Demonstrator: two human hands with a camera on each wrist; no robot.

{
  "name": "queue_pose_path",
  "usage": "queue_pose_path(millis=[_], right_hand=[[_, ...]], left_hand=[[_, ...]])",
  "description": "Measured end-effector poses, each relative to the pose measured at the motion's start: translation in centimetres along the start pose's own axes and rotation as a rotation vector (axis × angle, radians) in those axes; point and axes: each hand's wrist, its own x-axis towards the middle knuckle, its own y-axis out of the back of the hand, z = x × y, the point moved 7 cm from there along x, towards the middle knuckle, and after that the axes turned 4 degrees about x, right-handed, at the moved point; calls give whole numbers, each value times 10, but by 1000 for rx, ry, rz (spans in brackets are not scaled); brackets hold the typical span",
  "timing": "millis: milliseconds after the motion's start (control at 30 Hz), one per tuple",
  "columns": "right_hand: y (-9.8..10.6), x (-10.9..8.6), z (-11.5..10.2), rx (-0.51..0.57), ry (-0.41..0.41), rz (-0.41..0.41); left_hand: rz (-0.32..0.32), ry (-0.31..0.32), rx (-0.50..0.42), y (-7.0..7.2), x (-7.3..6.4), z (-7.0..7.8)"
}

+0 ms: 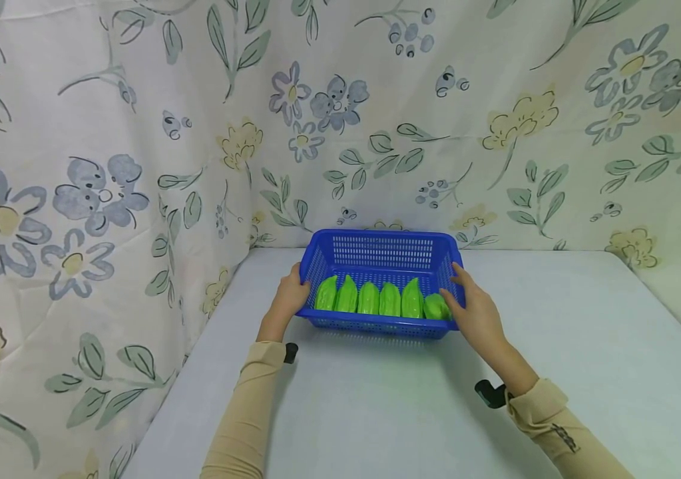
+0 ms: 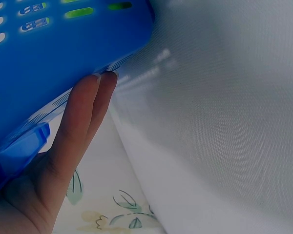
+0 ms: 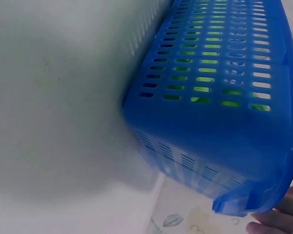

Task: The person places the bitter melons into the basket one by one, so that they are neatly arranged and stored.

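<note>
A blue perforated plastic basket (image 1: 370,324) is held between both hands over the white table. Along its near side lies a row of several bright green, ridged, pointed vegetables (image 1: 369,299); the rightmost one lies lower than the others. My left hand (image 1: 287,298) grips the left end, thumb at the rim. In the left wrist view, the outstretched fingers (image 2: 78,114) lie against the basket's outside. At the right end my right hand (image 1: 479,319) holds the rim, thumb toward the inside; the right wrist view shows only its fingertips (image 3: 278,222). Whether the base touches the table I cannot tell.
The white tabletop (image 1: 352,412) spreads in front of the basket and to both sides. A floral curtain (image 1: 376,133) hangs behind the table and along its left side. Black straps (image 1: 490,394) show at both wrists, by the beige sleeves.
</note>
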Motion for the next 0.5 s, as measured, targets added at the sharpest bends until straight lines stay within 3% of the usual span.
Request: queue_pose_path(millis=[233, 500], right_hand=[[-5, 1, 5, -4, 9, -7], [-7, 4, 1, 29, -2, -69]], left_hand=[[-11, 7, 30, 2, 0, -1], [-34, 61, 251, 10, -6, 1]])
